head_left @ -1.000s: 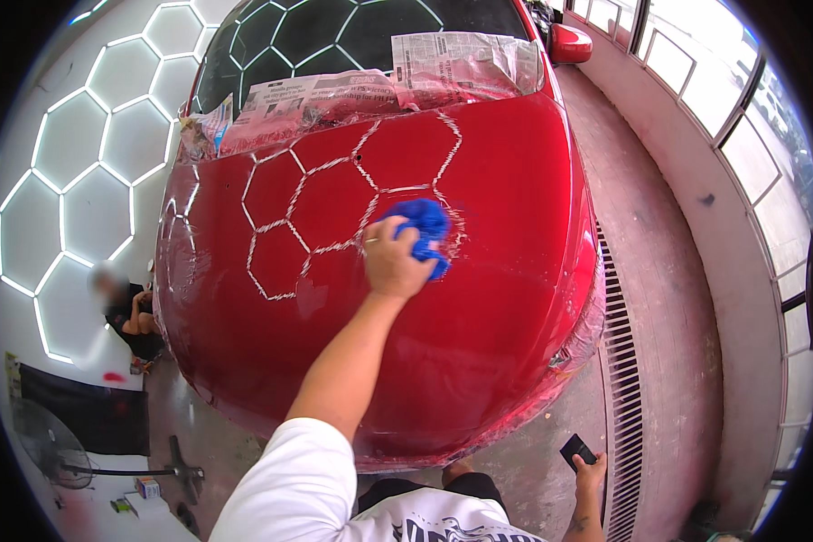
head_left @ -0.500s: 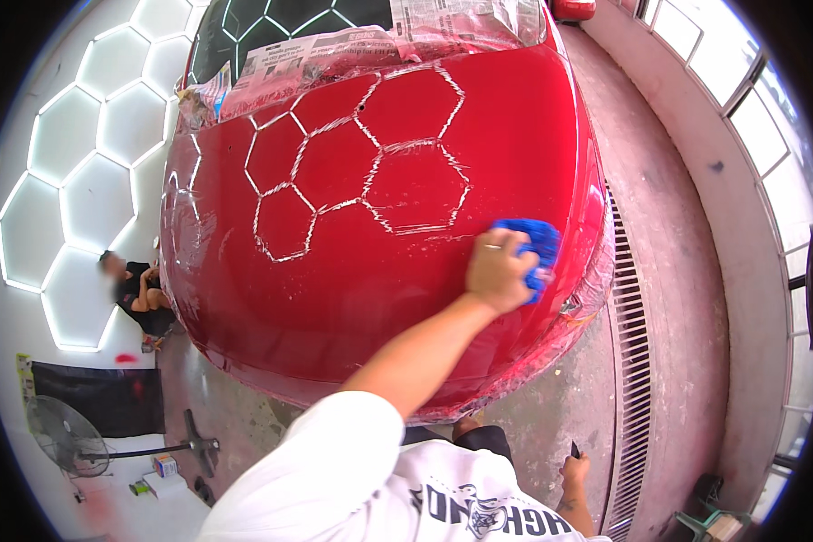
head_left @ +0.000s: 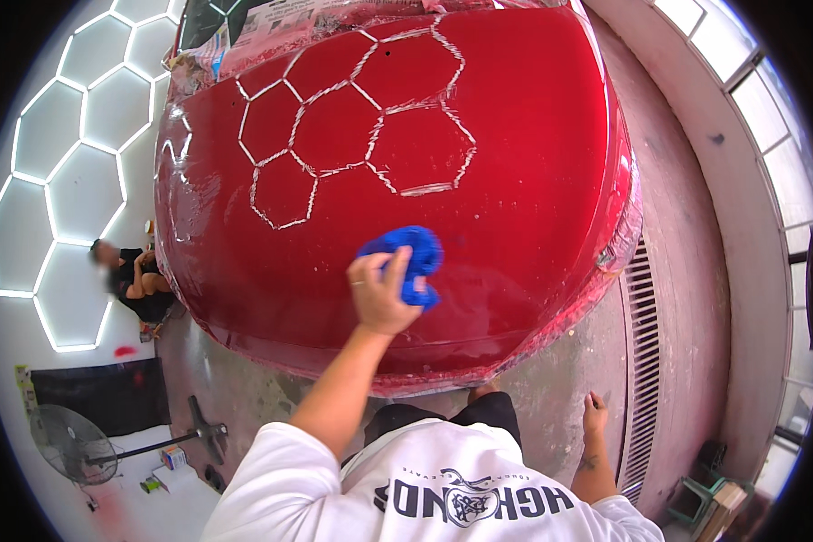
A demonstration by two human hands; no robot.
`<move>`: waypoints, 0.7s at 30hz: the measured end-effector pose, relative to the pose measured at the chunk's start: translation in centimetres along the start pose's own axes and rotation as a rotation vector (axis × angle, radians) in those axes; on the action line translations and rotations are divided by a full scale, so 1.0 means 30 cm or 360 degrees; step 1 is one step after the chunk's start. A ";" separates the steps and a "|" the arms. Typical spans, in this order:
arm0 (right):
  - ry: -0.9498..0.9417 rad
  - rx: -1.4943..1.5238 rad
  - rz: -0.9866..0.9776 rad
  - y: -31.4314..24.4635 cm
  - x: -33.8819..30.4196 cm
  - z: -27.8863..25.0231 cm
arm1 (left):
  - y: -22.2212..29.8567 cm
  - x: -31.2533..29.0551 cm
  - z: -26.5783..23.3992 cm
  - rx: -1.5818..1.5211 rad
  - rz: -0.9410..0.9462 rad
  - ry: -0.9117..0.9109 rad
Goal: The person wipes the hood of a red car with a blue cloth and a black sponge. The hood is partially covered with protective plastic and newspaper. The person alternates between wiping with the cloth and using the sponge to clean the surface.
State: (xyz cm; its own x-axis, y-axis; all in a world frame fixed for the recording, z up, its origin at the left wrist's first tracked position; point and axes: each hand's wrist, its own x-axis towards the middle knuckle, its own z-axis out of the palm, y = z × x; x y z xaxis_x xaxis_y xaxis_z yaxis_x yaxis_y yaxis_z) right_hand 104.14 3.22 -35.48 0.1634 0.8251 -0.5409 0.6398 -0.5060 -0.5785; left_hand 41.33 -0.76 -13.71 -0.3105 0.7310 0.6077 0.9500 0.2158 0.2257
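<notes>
Squeezing a crumpled, bright blue cloth [head_left: 422, 256], the left hand [head_left: 381, 294] hid part of it, fingers clamped on. The cloth was over the front middle of the shiny red hood [head_left: 533, 190]. I couldn't tell if the right hand [head_left: 594, 414] gripped anything. Newspaper [head_left: 275, 20] lay behind the hood; a person [head_left: 138, 280] sat left, near a fan [head_left: 74, 444].
</notes>
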 end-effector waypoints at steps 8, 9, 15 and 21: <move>0.0187 0.0107 0.0101 0.376 -0.582 0.254 | -0.437 -0.230 -0.301 0.0267 0.0155 -0.0055; 0.0207 0.0136 0.0187 0.426 -0.682 0.287 | -0.389 -0.230 -0.272 0.0052 0.0241 -0.0103; 0.0433 0.0381 0.0603 0.629 -1.300 0.431 | 0.082 -0.186 0.014 -0.0625 0.0914 -0.0603; 0.0607 0.0927 0.1044 0.497 -1.569 0.449 | -0.067 -0.295 -0.045 -0.0817 0.0975 -0.0438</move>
State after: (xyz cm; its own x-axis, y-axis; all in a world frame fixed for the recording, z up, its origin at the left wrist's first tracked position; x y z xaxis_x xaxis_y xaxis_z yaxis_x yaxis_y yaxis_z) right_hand 95.88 -46.54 -26.87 0.6562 0.3069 -0.6894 -0.1235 -0.8576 -0.4993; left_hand 42.13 -8.54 -18.50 0.3369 0.7689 0.5434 0.7938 -0.5423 0.2751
